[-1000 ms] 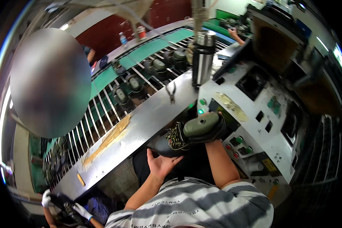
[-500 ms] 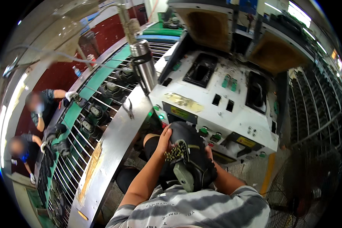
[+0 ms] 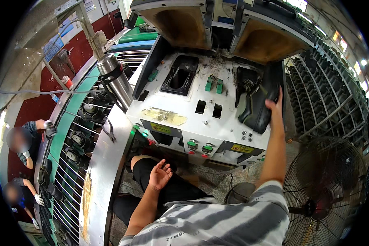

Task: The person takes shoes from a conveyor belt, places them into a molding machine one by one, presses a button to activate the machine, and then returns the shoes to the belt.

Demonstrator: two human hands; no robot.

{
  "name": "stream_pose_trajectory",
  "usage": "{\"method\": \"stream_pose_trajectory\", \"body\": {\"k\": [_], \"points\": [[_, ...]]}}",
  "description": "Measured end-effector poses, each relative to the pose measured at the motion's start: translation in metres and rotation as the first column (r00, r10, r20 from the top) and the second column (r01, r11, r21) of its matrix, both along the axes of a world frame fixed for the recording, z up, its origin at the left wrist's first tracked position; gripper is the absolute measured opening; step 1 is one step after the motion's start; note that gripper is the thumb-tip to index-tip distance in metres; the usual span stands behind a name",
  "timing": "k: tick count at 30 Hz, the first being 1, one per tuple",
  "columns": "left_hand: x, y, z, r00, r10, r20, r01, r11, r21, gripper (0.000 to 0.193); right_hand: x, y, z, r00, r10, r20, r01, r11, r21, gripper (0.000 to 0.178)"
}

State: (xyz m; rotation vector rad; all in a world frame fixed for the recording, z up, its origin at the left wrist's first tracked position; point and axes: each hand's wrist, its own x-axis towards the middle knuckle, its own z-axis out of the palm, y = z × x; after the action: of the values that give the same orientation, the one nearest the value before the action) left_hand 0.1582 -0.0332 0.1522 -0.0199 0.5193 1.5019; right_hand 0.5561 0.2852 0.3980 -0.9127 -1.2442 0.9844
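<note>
My right hand reaches out at the right and grips a dark boot. The boot lies tilted over the right recess of a white machine, and covers part of that opening. How far it sits inside cannot be made out. Above my lap, my left hand is held with its fingers loosely curled and apart, empty. It is nearest to the machine's front panel with green and red buttons. The left recess has a black rim and no boot in it.
Two raised lids with brown inner pads stand over the machine. To the left, a roller conveyor carries several shoes; pliers and a steel thermos are beside it. Two co-workers stand beyond. A fan and shoe rack are at the right.
The dark boot has gone from my lap, where both hands held it, up to the machine's right recess in my right hand. My left hand has let go. The view has shifted right.
</note>
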Motion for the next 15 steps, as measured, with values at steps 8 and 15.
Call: {"method": "stream_pose_trajectory", "body": {"k": [8, 15], "points": [[0.009, 0.027, -0.003, 0.999, -0.012, -0.049, 0.012, 1.0, -0.013, 0.032, 0.01, 0.213, 0.023, 0.62, -0.206, 0.757, 0.327, 0.945, -0.01, 0.122], [0.0, 0.02, 0.001, 0.997, 0.017, -0.079, -0.023, 0.996, -0.081, 0.031, -0.044, 0.229, -0.02, 0.303, 0.109, 0.947, 0.429, 0.871, -0.238, 0.123]]}}
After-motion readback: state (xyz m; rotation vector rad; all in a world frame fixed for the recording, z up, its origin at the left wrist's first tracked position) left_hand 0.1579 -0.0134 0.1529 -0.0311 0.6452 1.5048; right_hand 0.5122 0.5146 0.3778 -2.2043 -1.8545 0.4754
